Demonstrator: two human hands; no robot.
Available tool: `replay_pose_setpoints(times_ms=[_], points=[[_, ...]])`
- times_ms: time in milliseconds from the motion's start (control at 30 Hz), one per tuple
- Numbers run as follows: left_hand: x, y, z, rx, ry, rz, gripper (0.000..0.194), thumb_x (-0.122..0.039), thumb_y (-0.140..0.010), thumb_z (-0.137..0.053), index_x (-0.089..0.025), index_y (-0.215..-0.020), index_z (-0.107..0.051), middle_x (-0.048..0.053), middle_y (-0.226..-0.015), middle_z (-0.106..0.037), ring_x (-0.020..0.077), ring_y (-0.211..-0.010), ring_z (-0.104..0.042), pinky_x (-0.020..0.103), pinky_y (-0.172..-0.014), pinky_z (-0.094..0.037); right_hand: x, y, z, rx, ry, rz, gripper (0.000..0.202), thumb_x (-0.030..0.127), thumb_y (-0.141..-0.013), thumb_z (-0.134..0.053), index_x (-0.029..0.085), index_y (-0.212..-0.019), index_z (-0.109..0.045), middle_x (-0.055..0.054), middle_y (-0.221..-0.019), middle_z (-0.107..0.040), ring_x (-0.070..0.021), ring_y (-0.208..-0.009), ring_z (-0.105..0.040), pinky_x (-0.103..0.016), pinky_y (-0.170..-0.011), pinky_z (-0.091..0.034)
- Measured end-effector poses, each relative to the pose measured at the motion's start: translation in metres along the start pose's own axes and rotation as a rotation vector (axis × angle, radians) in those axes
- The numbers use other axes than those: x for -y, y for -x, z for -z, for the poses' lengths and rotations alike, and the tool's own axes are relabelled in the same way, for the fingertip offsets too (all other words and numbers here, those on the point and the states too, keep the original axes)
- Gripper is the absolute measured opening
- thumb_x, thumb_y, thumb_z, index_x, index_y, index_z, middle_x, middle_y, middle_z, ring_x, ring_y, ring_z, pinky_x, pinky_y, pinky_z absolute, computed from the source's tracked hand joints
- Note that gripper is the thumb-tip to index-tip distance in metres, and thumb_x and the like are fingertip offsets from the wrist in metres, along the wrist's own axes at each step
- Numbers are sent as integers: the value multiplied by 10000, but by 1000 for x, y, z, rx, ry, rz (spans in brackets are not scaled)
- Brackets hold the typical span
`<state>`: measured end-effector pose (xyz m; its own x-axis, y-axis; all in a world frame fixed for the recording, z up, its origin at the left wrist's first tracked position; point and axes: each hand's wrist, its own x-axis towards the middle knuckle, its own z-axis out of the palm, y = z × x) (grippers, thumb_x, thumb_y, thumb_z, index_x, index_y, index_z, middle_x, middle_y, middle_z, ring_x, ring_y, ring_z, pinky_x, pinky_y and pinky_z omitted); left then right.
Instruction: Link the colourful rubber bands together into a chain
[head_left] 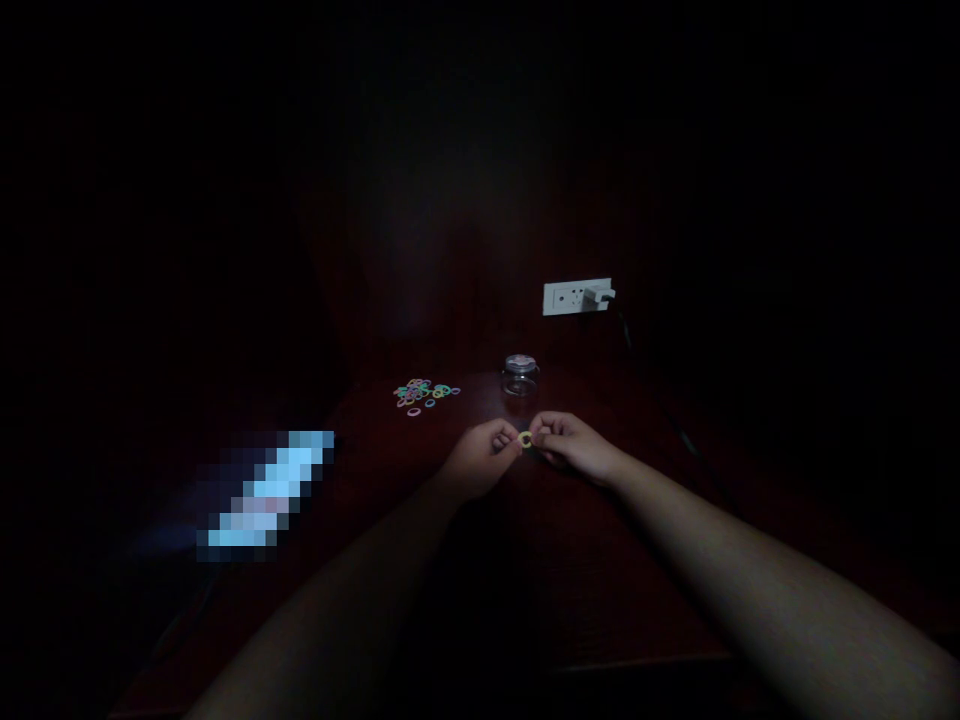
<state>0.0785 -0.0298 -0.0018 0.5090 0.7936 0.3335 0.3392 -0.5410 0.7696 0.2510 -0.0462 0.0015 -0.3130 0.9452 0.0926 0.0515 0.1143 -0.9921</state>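
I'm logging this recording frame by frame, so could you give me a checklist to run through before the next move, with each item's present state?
1. Yellow ring in hand: ok, pinched between the left hand and right hand.
2. Jar upright: ok, standing on the table beyond the hands.
3. Lid fastened: cannot tell; it sits on the jar, but its seating is unclear.
4. Loose rings all in one pile: not ok, a pink ring lies apart on the near side.
5. Lighting: not ok, most of the scene is very dark.
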Motion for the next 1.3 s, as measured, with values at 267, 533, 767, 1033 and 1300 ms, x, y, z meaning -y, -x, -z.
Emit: replay_pose_setpoints(times_ms=[267,533,767,1033,1300], points=[[3,0,-1,-5,-15,15,139,-260,-753,-504,-137,-753,-569,-3,-659,-570,92,-587,-489,198,-539,-390,-2,-1,1,14,-9,20,160,282,-679,-583,164,-696,-476,83,-437,-423,-37,-348,-311,-169,-360,-172],[5,-4,5,-98,-144,4,142,-218,-784,-461,-157,-855,-568,30,-798,-624,124,-718,-569,238,-671,-449,-7,-7,9,-193,166,142,121,261,-670,-568,158,-668,-506,50,-521,-448,-63,-442,-370,-191,-425,-265],[8,-3,16,-139,-543,36,225,-202,-782,-443,-192,-960,-579,66,-1025,-595,205,-974,-517,342,-889,-390,-10,-7,26,-317,656,243,33,182,-666,-522,168,-640,-506,2,-630,-511,-115,-583,-453,-238,-562,-352],[-4,5,6,75,-662,-10,368,-287,-812,-391,-216,-1149,-522,20,-1221,-534,209,-1142,-419,346,-973,-345,1,-2,24,-259,1109,195,60,123,-666,-503,168,-631,-523,-36,-702,-540,-132,-663,-487,-228,-628,-357],[1,6,4,185,-702,61,459,-374,-822,-346,-223,-1238,-467,-7,-1347,-419,241,-1271,-289,401,-1028,-278,6,6,29,-179,1129,163,125,168,-683,-516,157,-772,-603,-58,-810,-600,-156,-744,-550,-249,-707,-422]])
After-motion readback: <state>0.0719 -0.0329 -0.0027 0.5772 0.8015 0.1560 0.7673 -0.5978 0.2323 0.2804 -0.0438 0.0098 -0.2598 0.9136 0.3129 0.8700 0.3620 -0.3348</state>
